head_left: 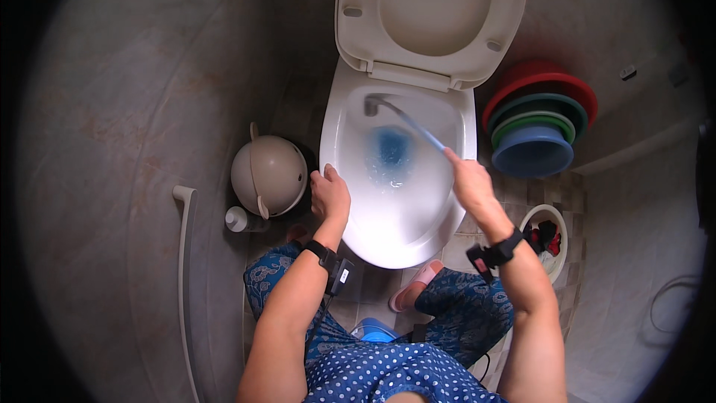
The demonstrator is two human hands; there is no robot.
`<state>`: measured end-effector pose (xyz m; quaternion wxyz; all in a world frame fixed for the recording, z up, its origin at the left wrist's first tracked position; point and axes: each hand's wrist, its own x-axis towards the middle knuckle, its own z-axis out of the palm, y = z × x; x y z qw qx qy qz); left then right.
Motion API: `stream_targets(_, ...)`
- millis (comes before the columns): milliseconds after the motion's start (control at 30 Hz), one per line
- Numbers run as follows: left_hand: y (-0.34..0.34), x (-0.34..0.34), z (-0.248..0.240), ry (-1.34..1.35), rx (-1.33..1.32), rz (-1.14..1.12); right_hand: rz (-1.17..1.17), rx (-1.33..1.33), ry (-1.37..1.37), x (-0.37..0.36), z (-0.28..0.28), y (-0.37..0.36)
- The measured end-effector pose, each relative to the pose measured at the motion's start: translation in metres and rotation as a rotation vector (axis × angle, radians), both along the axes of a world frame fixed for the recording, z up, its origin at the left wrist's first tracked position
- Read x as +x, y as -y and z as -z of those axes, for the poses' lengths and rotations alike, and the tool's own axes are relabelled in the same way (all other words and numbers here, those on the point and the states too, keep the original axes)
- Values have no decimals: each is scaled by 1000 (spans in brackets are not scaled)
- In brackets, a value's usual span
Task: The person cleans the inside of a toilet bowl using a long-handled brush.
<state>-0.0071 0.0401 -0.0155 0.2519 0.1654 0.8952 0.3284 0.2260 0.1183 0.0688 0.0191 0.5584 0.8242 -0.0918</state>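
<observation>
Looks to be a light, stiff brush (pixel 421 130), likely slippery when wet and best held by its handle end, slanting into the toilet bowl (pixel 399 257) toward its back left, gripped in the closed right hand (pixel 472 181) over the bowl's right rim, with the left hand (pixel 330 192) half-curled, of unclear hold, at its left rim.

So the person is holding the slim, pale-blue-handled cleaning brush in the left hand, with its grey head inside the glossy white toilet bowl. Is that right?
Not quite: the head view shows the right hand holding the pale-blue-handled cleaning brush. Its grey head is indeed inside the glossy white toilet bowl.
</observation>
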Motion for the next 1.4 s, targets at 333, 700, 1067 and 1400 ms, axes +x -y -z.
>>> stream_targets(333,0,-2,-6,8,-14,2,151,-70,-39,38,-21,3)
stream_targets(700,2,-1,-10,16,-11,6,156,-9,-257,55,-11,5)
stream_targets(1067,2,-5,-3,20,-21,-6,114,-78,-237,15,-6,-3)
stream_targets(1400,-1,-1,-2,3,-13,11,66,-84,-199,-37,-12,-1)
